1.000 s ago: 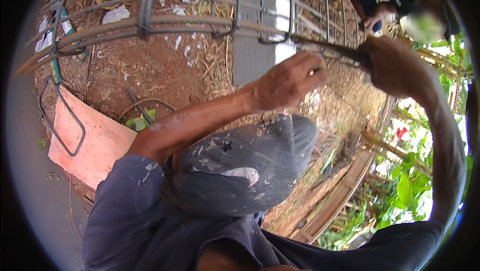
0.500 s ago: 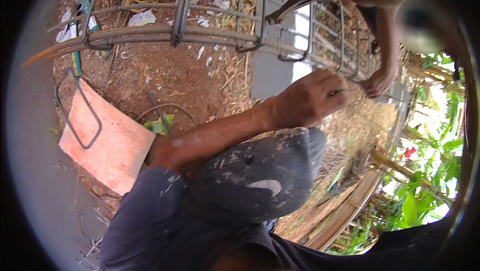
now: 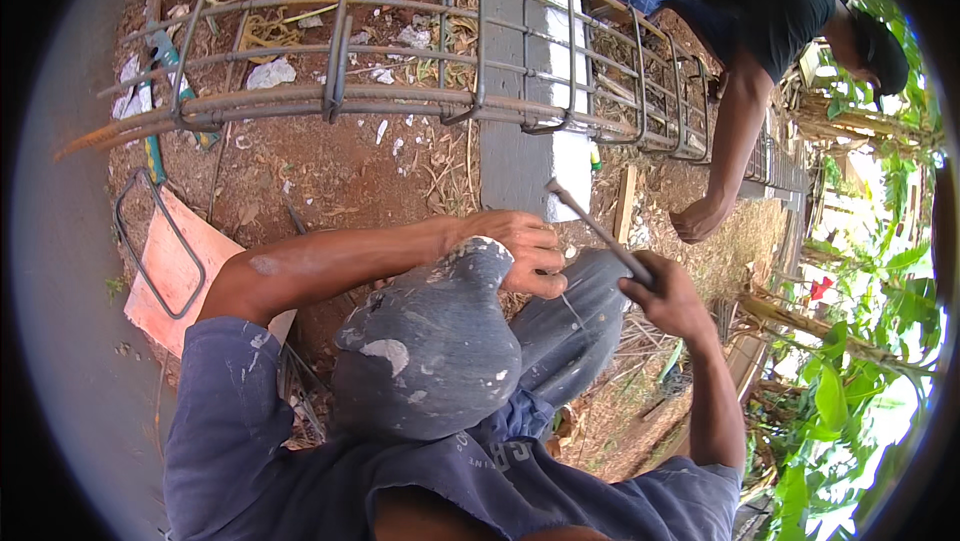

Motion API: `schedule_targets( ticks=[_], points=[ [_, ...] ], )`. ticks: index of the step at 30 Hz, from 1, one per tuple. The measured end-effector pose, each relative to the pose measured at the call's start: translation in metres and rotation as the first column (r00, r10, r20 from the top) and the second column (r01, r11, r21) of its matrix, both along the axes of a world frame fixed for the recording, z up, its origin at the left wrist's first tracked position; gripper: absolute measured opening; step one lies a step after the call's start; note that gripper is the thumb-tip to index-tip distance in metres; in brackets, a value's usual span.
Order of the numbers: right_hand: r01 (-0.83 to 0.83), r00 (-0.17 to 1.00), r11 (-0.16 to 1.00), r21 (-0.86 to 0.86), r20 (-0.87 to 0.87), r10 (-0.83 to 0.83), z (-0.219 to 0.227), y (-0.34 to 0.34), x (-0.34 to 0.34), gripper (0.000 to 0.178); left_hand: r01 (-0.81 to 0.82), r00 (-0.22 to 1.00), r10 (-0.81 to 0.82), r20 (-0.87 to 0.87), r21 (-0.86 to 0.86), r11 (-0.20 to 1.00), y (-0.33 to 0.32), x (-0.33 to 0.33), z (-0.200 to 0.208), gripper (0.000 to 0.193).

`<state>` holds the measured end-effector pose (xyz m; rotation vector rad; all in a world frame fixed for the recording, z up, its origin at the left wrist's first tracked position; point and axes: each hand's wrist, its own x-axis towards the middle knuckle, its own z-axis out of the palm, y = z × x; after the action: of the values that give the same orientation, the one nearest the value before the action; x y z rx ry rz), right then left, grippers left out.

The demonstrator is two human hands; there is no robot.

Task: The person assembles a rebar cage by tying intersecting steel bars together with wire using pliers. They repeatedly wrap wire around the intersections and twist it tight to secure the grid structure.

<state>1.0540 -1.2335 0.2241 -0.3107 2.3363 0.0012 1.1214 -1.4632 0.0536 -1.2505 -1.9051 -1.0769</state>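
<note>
My left hand (image 3: 522,249) is closed over my raised knee, with a thin piece of wire (image 3: 573,309) poking out below the fingers. My right hand (image 3: 672,296) grips the dark end of a long metal hand tool (image 3: 596,225). Its narrow shaft slants up and left to a small, wider head, apart from the left hand; its exact kind is unclear. Beyond both hands runs a long rebar cage (image 3: 400,96) of lengthwise bars and bent stirrups. Neither hand touches the cage.
A co-worker's bent arm (image 3: 735,141) hangs at the upper right, beside the cage. A grey-and-white beam (image 3: 515,161) passes beneath it. At left lie a pinkish board (image 3: 170,266), a loose stirrup (image 3: 160,251) and green-handled cutters (image 3: 152,146). Plants (image 3: 830,401) grow at right.
My left hand has drawn back leftward to my knee. The right hand has come down from the upper right with the tool. The view has shifted, showing more of the co-worker.
</note>
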Motion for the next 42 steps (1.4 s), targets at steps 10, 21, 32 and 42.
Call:
schedule_targets(
  ticks=[10, 21, 32, 42],
  points=[
    [0.726, 0.669, 0.015, -0.688, 0.7, -0.252, -0.137, -0.031, 0.035, 0.035, -0.069, 0.838, 0.17, 0.519, -0.209, 0.976, -0.021, -0.03, 0.028, 0.022],
    [0.659, 0.347, -0.475, -0.583, 0.796, -0.495, -0.105, -0.013, 0.076, 0.026, -0.492, 0.585, 0.806, 0.088, -0.751, 0.44, -0.006, -0.105, 0.071, 0.031],
    [0.526, -0.507, -0.552, -0.647, 0.282, -0.814, -0.262, 0.233, 0.206, 0.024, -0.396, 0.531, 0.646, 0.548, -0.514, 0.761, -0.033, -0.111, 0.064, 0.014],
    [0.253, -0.707, -0.801, -0.542, 0.461, -0.536, -0.417, 0.229, 0.185, 0.073, -0.406, 0.672, 0.676, 0.303, -0.613, 0.678, -0.023, -0.095, 0.097, 0.025]
  ],
)
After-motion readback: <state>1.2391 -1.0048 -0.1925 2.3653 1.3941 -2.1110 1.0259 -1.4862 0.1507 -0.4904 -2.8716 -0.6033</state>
